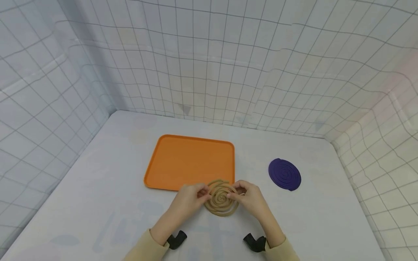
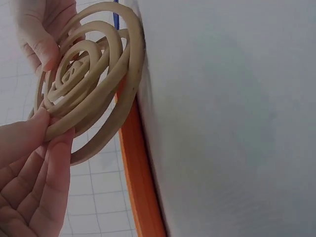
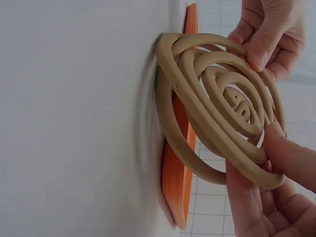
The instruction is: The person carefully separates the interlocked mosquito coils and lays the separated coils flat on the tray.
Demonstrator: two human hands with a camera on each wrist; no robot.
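Observation:
A tan spiral coil coaster [image 1: 220,205], its rings loosened and spread apart, is held up between both hands near the front edge of the orange tray. My left hand [image 1: 191,198] pinches its left side between thumb and fingers. On the opposite side, my right hand [image 1: 249,197] pinches the rings with thumb and fingertips. In the right wrist view the coil [image 3: 217,98] stands tilted, with gaps between its rings and its lower rim close to or touching the white table; I cannot tell which.
Behind the hands lies an orange tray [image 1: 192,163] on the white table [image 1: 313,217]. A purple spiral coaster [image 1: 285,174] rests flat to the right. Grid-patterned curtains [image 1: 209,65] enclose the back and sides of the table.

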